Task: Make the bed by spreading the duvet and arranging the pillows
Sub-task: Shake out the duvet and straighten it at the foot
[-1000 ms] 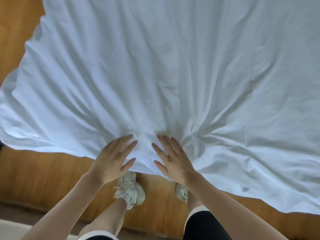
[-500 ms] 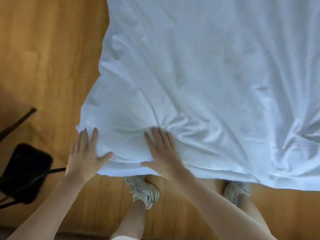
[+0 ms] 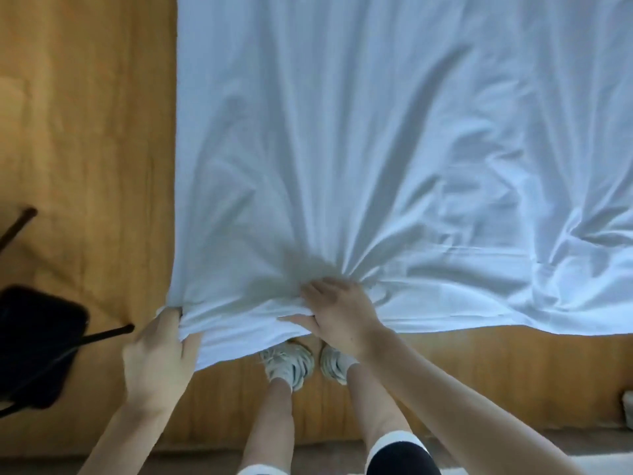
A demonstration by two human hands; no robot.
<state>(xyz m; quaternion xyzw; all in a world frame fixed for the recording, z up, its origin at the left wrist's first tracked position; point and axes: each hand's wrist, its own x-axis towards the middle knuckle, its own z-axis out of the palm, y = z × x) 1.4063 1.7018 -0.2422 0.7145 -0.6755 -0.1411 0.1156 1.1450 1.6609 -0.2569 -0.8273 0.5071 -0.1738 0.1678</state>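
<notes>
A white duvet [image 3: 376, 149] covers the bed and fills most of the view; its near hem hangs over the wooden bed frame [image 3: 479, 371]. My left hand [image 3: 159, 358] grips the duvet's near left corner, fingers curled round the cloth. A bunch of the hem a little to the right is gripped by my right hand [image 3: 337, 311], and creases fan out from it. No pillows are in view.
Wooden floor [image 3: 85, 132] lies left of the bed. A black chair [image 3: 34, 341] with thin dark legs stands at the left edge, close to my left hand. My legs and light sneakers [image 3: 291, 361] stand against the bed's foot.
My view shifted left along the foot of the bed. Both hands went from flat on the duvet to gripping it, the left now at the corner. The cloth is pulled straighter.
</notes>
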